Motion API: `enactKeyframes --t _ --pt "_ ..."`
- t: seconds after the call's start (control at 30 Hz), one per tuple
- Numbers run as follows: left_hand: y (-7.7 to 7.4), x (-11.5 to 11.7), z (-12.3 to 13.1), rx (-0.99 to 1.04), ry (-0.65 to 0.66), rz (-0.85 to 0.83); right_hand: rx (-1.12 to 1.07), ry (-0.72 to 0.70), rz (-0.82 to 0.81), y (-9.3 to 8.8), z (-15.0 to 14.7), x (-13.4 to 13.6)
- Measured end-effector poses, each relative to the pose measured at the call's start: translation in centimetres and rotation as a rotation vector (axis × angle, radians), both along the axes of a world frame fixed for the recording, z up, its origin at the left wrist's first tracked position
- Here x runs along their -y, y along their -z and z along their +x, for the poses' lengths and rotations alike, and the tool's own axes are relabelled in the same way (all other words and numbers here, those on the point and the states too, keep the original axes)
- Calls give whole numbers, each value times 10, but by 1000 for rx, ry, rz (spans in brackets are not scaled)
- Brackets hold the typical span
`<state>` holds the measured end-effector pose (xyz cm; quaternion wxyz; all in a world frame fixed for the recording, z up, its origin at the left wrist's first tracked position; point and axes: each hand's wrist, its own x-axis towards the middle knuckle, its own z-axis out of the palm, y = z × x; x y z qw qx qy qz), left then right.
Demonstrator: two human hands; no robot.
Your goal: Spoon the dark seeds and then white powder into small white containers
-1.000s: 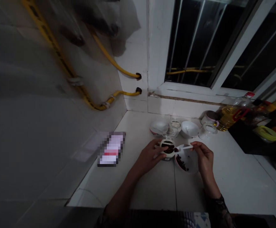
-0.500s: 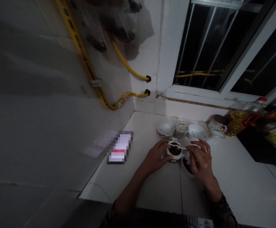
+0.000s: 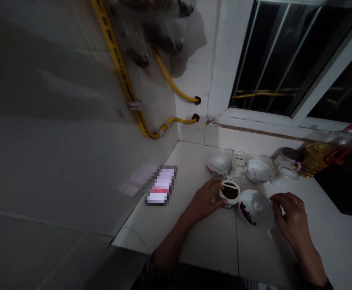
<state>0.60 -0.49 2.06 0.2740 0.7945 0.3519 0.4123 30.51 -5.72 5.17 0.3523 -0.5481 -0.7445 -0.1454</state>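
Observation:
My left hand (image 3: 207, 199) is wrapped round a small white-rimmed jar (image 3: 230, 192) of dark reddish-brown bits, its clear lid (image 3: 238, 167) tipped back behind it. Beside the jar, to the right, stands a white bowl (image 3: 265, 219) with some dark bits (image 3: 246, 213) along its left side. At the bowl's right rim, my right hand (image 3: 292, 215) has thumb and fingers pinched together. A small pale spoon (image 3: 271, 198) seems to be in that pinch, mostly lost against the white bowl.
Two more white bowls (image 3: 218, 164) (image 3: 259, 171) stand behind. Further right are a clear jar (image 3: 284, 175), a dark-lidded jar (image 3: 289, 155), an oil bottle (image 3: 317, 155) and a black box (image 3: 342, 189). A blurred-out phone (image 3: 161, 185) leans near the left wall, below yellow piping (image 3: 124, 80).
My right hand has moved right, from over the jar to the bowl's right rim, uncovering the bowl. My left hand stays on the jar. The whole view has shifted slightly.

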Motion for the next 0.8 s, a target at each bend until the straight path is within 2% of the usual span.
enactKeyframes --t 0.17,0.33,0.5,0.63,0.8 --pt "1 -1 -1 -9 -4 11 -70 -58 -169 11 -8 3" --pt "0 1 -3 -3 4 24 -406 42 -333 22 -29 4" --pt "2 0 -4 -3 0 27 -720 108 -437 13 -39 3" --pt "4 0 -3 -13 -7 34 -867 130 -463 5 -40 4" --pt "5 -1 -3 1 -11 51 -1001 147 -459 4 -40 6"
